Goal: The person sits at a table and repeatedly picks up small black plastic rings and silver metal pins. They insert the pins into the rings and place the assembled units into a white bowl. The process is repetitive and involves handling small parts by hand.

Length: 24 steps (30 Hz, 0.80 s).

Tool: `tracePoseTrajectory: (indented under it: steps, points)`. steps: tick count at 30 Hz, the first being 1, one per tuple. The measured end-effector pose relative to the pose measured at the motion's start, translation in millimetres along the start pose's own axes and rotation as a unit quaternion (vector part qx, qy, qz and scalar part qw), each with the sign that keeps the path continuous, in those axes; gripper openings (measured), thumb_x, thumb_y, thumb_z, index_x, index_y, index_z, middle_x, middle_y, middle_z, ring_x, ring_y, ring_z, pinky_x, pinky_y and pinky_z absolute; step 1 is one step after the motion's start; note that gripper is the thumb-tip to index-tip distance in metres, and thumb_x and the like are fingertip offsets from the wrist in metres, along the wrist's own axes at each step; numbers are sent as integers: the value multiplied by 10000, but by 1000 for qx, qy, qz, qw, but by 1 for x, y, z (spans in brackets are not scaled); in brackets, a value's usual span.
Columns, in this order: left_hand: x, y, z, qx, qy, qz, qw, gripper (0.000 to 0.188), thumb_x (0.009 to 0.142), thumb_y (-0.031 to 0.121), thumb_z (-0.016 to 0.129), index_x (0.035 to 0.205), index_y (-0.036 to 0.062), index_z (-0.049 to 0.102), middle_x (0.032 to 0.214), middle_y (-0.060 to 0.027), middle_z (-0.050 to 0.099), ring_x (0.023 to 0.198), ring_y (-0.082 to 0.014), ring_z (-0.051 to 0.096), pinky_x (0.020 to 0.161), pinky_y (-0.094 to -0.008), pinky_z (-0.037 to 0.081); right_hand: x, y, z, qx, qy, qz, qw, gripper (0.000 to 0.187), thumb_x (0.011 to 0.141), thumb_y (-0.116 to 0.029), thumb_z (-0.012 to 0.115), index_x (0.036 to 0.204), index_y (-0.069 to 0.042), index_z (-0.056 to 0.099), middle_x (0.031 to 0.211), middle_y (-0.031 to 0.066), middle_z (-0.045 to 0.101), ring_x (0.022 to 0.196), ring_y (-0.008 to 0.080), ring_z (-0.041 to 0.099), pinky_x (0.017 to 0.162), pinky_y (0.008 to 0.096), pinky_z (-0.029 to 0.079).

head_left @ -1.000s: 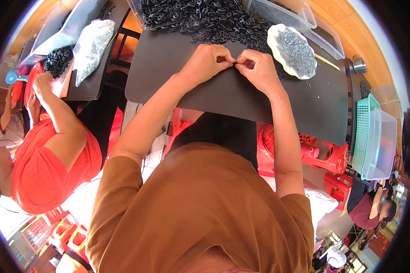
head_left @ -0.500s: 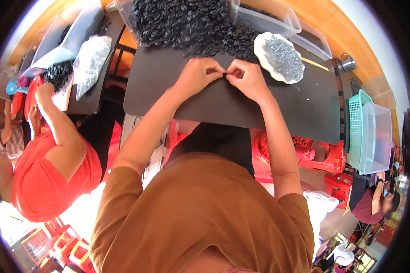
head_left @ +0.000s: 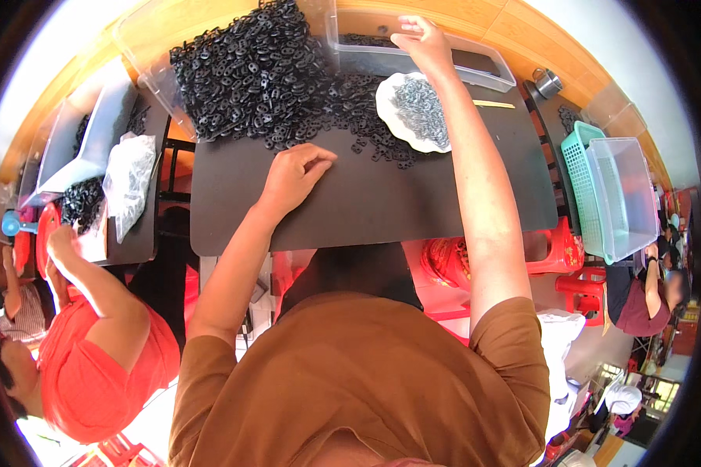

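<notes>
My left hand point(head_left: 294, 180) lies on the dark table point(head_left: 366, 198), its thumb and fingertips closed together; anything between them is hidden. It is nearest to the pile of small black flat parts with holes point(head_left: 249, 74), which spreads across the table's far side. My right hand point(head_left: 425, 48) is stretched out over a clear plastic box point(head_left: 483, 68) at the far edge, fingers apart and nothing visible in them. A small dark part point(head_left: 382, 29) shows just left of its fingertips, inside or above the box. The right forearm passes over a white scalloped dish point(head_left: 389, 117) full of small silvery metal pieces.
A pale flat stick point(head_left: 493, 103) lies right of the dish. Further right are a metal cup point(head_left: 547, 82), a green basket point(head_left: 584, 187) and a clear bin point(head_left: 627, 198). At the left, a person in red point(head_left: 109, 350) works at another table with a plastic bag point(head_left: 129, 183).
My hands were together, pinching over the table. They have parted: the right reached forward to the clear box and its fingers opened, while the left stayed low near the pile. The view shifted too.
</notes>
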<state>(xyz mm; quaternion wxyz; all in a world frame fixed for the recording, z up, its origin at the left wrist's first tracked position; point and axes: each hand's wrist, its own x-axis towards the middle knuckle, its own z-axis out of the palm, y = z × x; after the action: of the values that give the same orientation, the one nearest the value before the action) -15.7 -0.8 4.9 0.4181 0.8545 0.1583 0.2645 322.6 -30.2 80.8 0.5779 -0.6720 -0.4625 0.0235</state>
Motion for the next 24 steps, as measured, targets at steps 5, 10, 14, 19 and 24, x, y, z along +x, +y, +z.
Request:
tracePoseTrajectory:
  steps: [5, 10, 14, 19, 24]
  points:
    - [0, 3, 0, -5, 1, -12, 1000, 117, 868, 30, 676, 973, 15, 725, 903, -71, 705, 721, -131, 639, 680, -256, 511, -35, 26, -72, -141, 80, -21, 987, 177, 841, -129, 701, 997, -49, 723, 910, 78, 741, 831, 136, 696, 780, 291, 542]
    - [2, 2, 3, 13, 0, -9, 1000, 122, 866, 36, 676, 976, 25, 727, 897, -59, 698, 713, -131, 632, 670, -256, 508, -93, 79, -186, -293, 59, 40, 953, 190, 839, -166, 721, 976, -34, 707, 908, 114, 723, 851, 211, 704, 779, 326, 531]
    - [2, 5, 4, 24, 1, -10, 1000, 113, 859, 56, 677, 960, 39, 723, 876, -67, 685, 702, -175, 643, 667, -287, 517, -130, 91, -195, -408, 9, 69, 910, 220, 840, -217, 727, 976, -47, 698, 928, 125, 695, 893, 282, 678, 803, 382, 521]
    - [-1, 5, 6, 70, 16, 34, 997, 102, 846, 73, 685, 942, 50, 715, 871, -80, 677, 794, -248, 649, 714, -338, 528, -152, 91, -176, -452, 19, 86, 888, 140, 847, -174, 707, 929, -63, 683, 881, 118, 660, 865, 309, 655, 788, 413, 510]
    - [5, 10, 20, 104, 18, 102, 989, 192, 818, 75, 696, 1010, 83, 694, 1006, -85, 667, 978, -302, 615, 847, -392, 512, -159, 91, -172, -419, 34, 69, 905, 54, 842, -90, 683, 890, -73, 666, 836, 125, 633, 822, 321, 640, 750, 418, 499]
